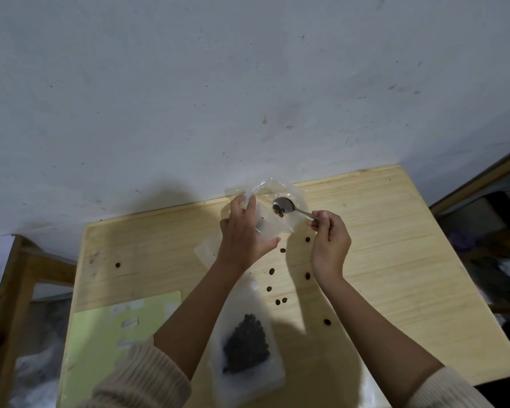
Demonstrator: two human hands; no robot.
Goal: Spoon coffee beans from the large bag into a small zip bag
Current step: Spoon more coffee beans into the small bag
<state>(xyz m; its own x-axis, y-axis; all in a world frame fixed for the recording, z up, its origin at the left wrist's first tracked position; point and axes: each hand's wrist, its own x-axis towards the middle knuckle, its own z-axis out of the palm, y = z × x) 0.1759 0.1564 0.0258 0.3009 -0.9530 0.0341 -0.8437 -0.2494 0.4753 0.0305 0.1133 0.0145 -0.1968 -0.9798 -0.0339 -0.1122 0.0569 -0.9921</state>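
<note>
Thin clear plastic, limp and slippery: the small zip bag hung above the table's far edge, left hand pinching its rim open, right hand gripping the spoon handle, beans aboard.

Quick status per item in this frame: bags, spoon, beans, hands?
small zip bag: open, held up by left hand
spoon: loaded with beans, at the bag mouth, held by right hand
large bag: lying flat, beans inside
loose beans: scattered on table
</note>
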